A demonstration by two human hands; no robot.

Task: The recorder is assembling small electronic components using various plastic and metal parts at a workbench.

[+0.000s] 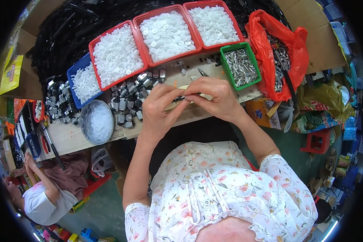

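My left hand and my right hand meet over the front edge of the wooden table. Between their pinched fingertips is a small dark part, mostly covered by the fingers; its exact kind does not show. A pale yellowish piece lies partly hidden behind the fingers. Left of my left hand spreads a pile of small silver-and-black metal parts. Just beyond my right hand is the pointed metal tip of a tool, and a green basket of slim metal pins stands to its right.
Three red bins of small white plastic pieces line the back, with a blue bin and a metal bowl at left. A red plastic bag of parts stands right. Black strips heap behind. Another person sits lower left.
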